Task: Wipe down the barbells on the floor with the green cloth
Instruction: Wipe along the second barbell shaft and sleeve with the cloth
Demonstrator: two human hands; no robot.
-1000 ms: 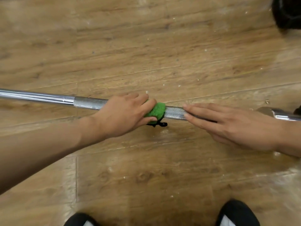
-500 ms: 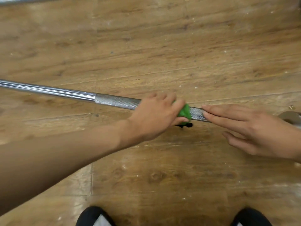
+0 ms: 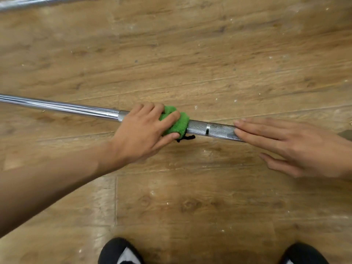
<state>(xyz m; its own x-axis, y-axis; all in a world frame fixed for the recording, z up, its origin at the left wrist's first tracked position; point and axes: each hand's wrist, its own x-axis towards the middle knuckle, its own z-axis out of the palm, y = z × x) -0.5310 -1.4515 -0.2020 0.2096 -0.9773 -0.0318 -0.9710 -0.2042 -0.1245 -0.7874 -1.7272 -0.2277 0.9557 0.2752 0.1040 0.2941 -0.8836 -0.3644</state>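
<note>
A silver barbell (image 3: 62, 108) lies across the wooden floor from the left edge to the right. Its middle part is knurled. My left hand (image 3: 142, 130) grips the green cloth (image 3: 178, 123), which is wrapped over the knurled bar. A black loop hangs from the cloth's lower edge. My right hand (image 3: 289, 145) rests flat on the bar further right, fingers straight and pointing left. A bare stretch of knurled bar with a thin smooth ring shows between the two hands.
A second silver bar (image 3: 38, 2) runs along the top left corner. The wooden floor (image 3: 190, 54) has small white specks. Two black shoes (image 3: 120, 252) show at the bottom edge, one left of centre and one at the right.
My left hand has slid the cloth left along the bar, away from my right hand, opening a gap of bare knurling. The view has shifted a little.
</note>
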